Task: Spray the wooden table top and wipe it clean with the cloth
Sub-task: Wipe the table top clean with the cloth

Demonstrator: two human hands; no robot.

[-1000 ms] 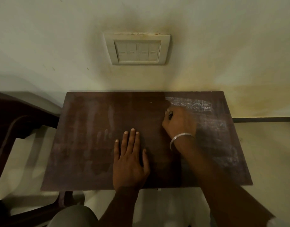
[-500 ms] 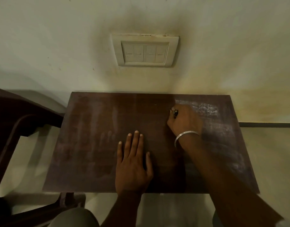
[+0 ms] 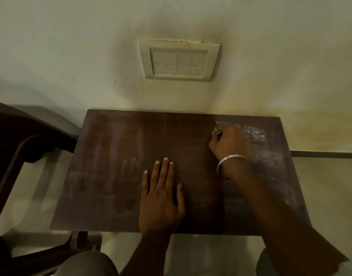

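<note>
The dark wooden table top point(image 3: 115, 176) stands against the wall. Its left and middle parts show smeared streaks, and whitish dust point(image 3: 270, 156) covers the right part. My right hand point(image 3: 230, 145) is curled in a fist near the far right, on the edge of the dust. It grips a small dark bunched cloth point(image 3: 218, 134), of which only a bit shows between the fingers. My left hand point(image 3: 161, 198) lies flat with straight fingers on the middle of the top, near the front edge. No spray bottle is in view.
A white switch plate point(image 3: 179, 60) sits on the wall above the table. A dark wooden chair point(image 3: 22, 148) stands close to the table's left side. My knees point(image 3: 87, 263) show below the front edge, over a pale floor.
My right hand has slid a little farther toward the table's back right, into the dusty patch. My left hand has stayed flat in the same spot.
</note>
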